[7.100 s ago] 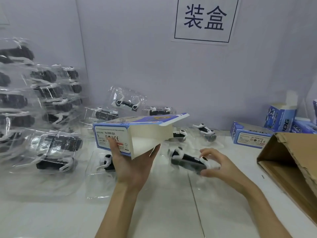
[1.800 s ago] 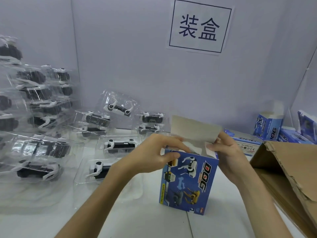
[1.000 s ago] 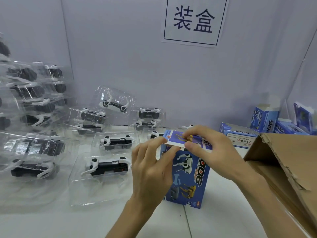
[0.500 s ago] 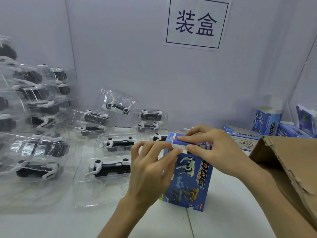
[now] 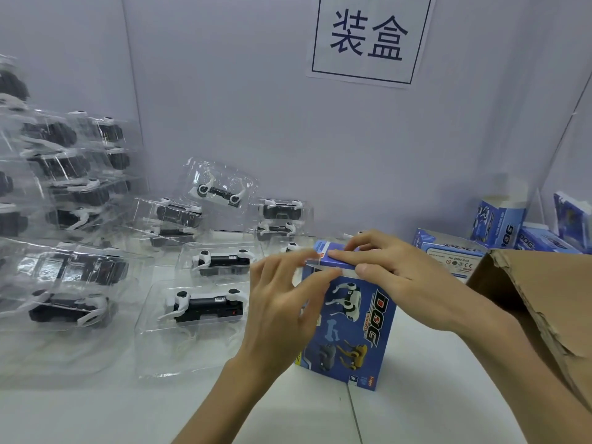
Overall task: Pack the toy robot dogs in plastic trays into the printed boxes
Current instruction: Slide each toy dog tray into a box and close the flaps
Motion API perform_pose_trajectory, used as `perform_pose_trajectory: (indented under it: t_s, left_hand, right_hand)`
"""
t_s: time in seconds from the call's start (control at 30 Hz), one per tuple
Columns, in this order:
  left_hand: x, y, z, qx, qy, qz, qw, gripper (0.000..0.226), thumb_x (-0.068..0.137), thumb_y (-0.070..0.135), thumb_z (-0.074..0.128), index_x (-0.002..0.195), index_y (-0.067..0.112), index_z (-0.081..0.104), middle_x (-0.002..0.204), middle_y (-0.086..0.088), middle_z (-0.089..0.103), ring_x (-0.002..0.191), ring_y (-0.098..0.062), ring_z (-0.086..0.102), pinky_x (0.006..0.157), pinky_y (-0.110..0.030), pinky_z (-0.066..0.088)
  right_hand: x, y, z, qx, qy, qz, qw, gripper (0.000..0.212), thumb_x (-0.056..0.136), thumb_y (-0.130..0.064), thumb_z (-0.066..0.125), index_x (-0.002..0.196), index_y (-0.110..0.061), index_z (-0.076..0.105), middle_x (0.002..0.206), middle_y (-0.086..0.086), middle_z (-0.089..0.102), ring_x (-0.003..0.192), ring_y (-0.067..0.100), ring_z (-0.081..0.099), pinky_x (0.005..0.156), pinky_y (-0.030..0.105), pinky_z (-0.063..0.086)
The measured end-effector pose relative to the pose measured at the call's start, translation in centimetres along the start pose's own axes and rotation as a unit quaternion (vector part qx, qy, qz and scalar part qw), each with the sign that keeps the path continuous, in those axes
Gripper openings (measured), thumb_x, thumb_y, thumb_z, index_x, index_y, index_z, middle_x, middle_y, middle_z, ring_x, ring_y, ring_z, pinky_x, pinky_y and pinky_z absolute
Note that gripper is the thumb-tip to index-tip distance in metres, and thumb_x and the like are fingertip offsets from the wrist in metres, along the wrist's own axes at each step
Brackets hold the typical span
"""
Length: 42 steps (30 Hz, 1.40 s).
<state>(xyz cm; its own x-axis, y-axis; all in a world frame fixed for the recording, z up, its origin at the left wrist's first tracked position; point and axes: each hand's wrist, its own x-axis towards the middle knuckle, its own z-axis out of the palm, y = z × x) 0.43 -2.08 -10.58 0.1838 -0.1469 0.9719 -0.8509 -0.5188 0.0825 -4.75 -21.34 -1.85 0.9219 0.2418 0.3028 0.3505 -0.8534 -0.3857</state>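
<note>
White tabletop (image 5: 96, 418) is backed by a pale grey wall (image 5: 224, 91), and a paper sign (image 5: 368, 40) with Chinese characters is stuck up there, fwiw. Whatever's inside the upright printed box (image 5: 352, 331) near the table's middle can't be seen. Its lid is covered by the right hand (image 5: 390, 270), fingers laid flat on top and thumb pinched against the front edge. The left hand (image 5: 282, 309) is blurred, with straightish fingers pressed to the box's upper left corner. A toy dog in a clear tray (image 5: 198, 309) is laid just left, and a stack of trays (image 5: 64, 187) is cut off at the far left. A cardboard carton (image 5: 544, 299) is cropped at right, with more blue boxes (image 5: 448, 254) half hidden behind it.
</note>
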Motion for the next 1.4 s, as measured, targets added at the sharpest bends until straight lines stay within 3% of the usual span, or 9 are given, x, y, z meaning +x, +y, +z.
perform_pose_trajectory:
  t_s: [0.1,0.27,0.4,0.57,0.67,0.93,1.1,1.23,1.4]
  left_hand:
    - [0.2,-0.1,0.1,-0.028,-0.012,-0.017,0.999,0.018,0.094,0.022,0.064,0.107,0.022,0.076,0.132,-0.007,0.057,0.117,-0.021,0.054,0.098,-0.037,0.039]
    - [0.3,-0.3,0.8,-0.049,-0.012,-0.025,0.998,0.021,0.093,0.014,0.063,0.107,0.013,0.079,0.116,-0.005,0.071,0.105,-0.027,0.063,0.083,-0.047,0.051]
    - [-0.2,0.3,1.5,-0.043,0.032,-0.017,0.998,0.019,0.094,0.014,0.065,0.106,0.010,0.079,0.117,-0.006,0.071,0.111,-0.024,0.062,0.088,-0.044,0.052]
    - [0.1,1.5,2.2,-0.071,0.011,-0.062,0.995,0.023,0.087,0.031,0.072,0.097,0.011,0.075,0.115,-0.002,0.067,0.110,-0.019,0.059,0.094,-0.038,0.046]
    - [0.1,1.6,2.2,-0.058,-0.001,-0.069,0.996,0.022,0.087,0.034,0.070,0.096,0.014,0.072,0.114,0.001,0.067,0.108,-0.021,0.060,0.095,-0.035,0.040]
    - [0.8,3.6,2.3,-0.049,-0.017,-0.051,0.997,0.017,0.088,0.033,0.066,0.099,0.022,0.075,0.116,0.004,0.065,0.113,-0.017,0.056,0.104,-0.045,0.034]
    - [1.3,3.6,2.6,-0.093,-0.036,-0.030,0.995,0.014,0.090,0.025,0.067,0.101,0.021,0.075,0.115,0.005,0.066,0.109,-0.013,0.060,0.105,-0.041,0.036]
    - [1.5,2.3,1.8,-0.106,-0.052,-0.015,0.993,0.020,0.091,0.023,0.067,0.109,0.016,0.074,0.119,0.005,0.069,0.112,-0.012,0.062,0.102,-0.034,0.040]
    - [1.9,1.2,1.1,-0.098,-0.081,-0.010,0.992,0.027,0.090,0.026,0.068,0.114,0.014,0.075,0.119,0.004,0.070,0.110,-0.016,0.061,0.097,-0.035,0.046]
  right_hand:
    - [0.0,-0.2,-0.4,-0.047,-0.027,0.005,0.999,0.036,0.103,-0.045,0.038,0.136,-0.052,0.051,0.125,-0.028,0.042,0.121,0.001,0.043,0.083,0.018,0.049]
    - [0.4,-0.8,-0.5,-0.082,-0.020,-0.006,0.996,0.036,0.106,-0.039,0.036,0.137,-0.051,0.051,0.130,-0.020,0.042,0.120,0.003,0.042,0.096,0.031,0.047]
    - [0.0,-0.8,-0.4,-0.085,-0.042,-0.005,0.995,0.039,0.106,-0.040,0.035,0.143,-0.049,0.045,0.131,-0.021,0.039,0.122,0.002,0.037,0.098,0.029,0.046]
    - [-0.4,0.5,-2.1,0.105,-0.055,0.011,0.993,0.038,0.098,-0.038,0.045,0.132,-0.043,0.061,0.134,-0.024,0.057,0.124,-0.001,0.050,0.097,0.021,0.047]
    - [-1.6,1.8,-2.1,0.262,0.004,0.007,0.965,0.021,0.090,-0.030,0.064,0.109,-0.021,0.069,0.121,-0.008,0.071,0.120,0.014,0.062,0.082,0.031,0.060]
    - [-2.5,2.3,0.8,0.248,0.174,-0.052,0.951,0.015,0.084,-0.028,0.065,0.091,-0.017,0.073,0.105,-0.010,0.076,0.106,0.013,0.069,0.081,0.026,0.059]
    - [-2.6,2.2,1.2,0.203,0.191,-0.075,0.958,0.008,0.093,-0.020,0.067,0.095,-0.017,0.075,0.106,-0.016,0.074,0.107,0.009,0.068,0.089,0.026,0.055]
    - [-3.5,2.9,2.4,0.168,0.222,-0.082,0.957,0.022,0.086,-0.032,0.070,0.108,-0.030,0.067,0.127,-0.020,0.065,0.132,0.008,0.052,0.100,0.020,0.046]
    - [-4.1,3.3,4.3,0.217,0.248,-0.062,0.942,0.037,0.086,-0.042,0.065,0.122,-0.037,0.063,0.131,-0.021,0.060,0.133,0.012,0.049,0.087,0.016,0.054]
